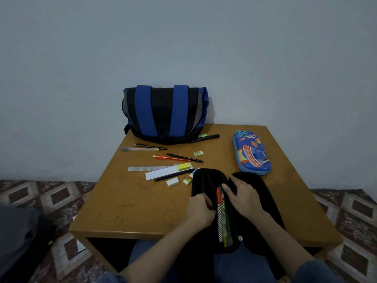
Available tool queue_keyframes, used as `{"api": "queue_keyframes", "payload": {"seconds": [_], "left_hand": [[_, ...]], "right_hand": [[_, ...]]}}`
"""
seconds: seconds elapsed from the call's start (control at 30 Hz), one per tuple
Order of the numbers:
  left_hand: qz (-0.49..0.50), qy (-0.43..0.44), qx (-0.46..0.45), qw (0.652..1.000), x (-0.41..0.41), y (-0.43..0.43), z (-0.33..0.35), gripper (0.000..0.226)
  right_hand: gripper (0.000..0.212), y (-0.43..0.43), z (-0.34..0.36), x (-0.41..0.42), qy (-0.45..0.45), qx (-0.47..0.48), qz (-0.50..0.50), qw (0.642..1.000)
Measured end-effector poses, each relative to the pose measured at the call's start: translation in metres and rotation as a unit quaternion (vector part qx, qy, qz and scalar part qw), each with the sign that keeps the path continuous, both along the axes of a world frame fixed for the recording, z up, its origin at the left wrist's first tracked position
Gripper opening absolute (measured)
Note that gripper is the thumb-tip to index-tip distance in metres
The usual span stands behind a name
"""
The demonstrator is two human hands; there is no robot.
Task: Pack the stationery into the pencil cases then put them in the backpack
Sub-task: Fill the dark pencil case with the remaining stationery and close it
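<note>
The left hand (201, 209) is gripping the open black pencil case (210, 178), the right hand (244, 198) is lying flat on it; the case is pointing lengthwise away from the tabletop's (132, 201) near edge.

No text, brand or no. was legible. The blue pencil case (252, 153) had cartoon art but no readable wording. Printed wrappers on the small eraser (198, 153) and the colourful eraser (187, 180) were too small & blurred to read.

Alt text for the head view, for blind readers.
The left hand grips and the right hand presses an open black pencil case on a table. Loose pens, erasers, a closed blue pencil case and a blue backpack lie beyond.
</note>
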State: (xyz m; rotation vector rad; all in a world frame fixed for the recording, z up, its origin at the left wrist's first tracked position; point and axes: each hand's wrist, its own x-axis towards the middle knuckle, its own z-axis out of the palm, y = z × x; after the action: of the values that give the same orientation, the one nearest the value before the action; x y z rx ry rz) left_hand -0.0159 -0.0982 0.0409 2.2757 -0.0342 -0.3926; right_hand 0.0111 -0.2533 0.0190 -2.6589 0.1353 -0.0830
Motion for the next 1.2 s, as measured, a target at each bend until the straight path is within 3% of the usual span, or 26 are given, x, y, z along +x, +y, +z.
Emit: {"api": "queue_keyframes", "payload": {"seconds": [0.13,0.3,0.4,0.5,0.67,0.97,1.2], "left_hand": [[-0.002,-0.023,-0.011,1.000,0.001,0.004,-0.001,0.035],[0.026,-0.152,0.009,0.988,0.019,0.043,0.003,0.022],[0.073,-0.214,0.097,0.969,0.035,0.086,-0.010,0.038],[0.077,-0.178,0.196,0.961,0.040,0.118,-0.028,0.061],[0.050,-0.158,0.227,0.960,0.049,0.122,-0.039,0.063],[0.078,-0.158,0.213,0.961,0.052,0.122,-0.043,0.061],[0.085,-0.160,0.205,0.962,0.054,0.123,-0.046,0.061]], "right_hand": [[0.065,0.000,0.002,0.000,-0.002,-0.005,-0.002,1.000],[0.053,-0.005,0.014,0.005,-0.024,0.068,-0.011,0.997],[0.040,-0.002,0.026,0.019,-0.055,0.076,-0.016,0.995],[0.031,0.016,0.040,0.037,-0.076,0.075,0.003,0.994],[0.023,0.058,0.051,0.071,-0.107,0.049,0.057,0.991],[0.027,0.112,0.030,0.129,0.011,-0.086,0.089,0.992],[0.023,0.119,0.027,0.150,0.052,-0.085,0.083,0.992]]}}
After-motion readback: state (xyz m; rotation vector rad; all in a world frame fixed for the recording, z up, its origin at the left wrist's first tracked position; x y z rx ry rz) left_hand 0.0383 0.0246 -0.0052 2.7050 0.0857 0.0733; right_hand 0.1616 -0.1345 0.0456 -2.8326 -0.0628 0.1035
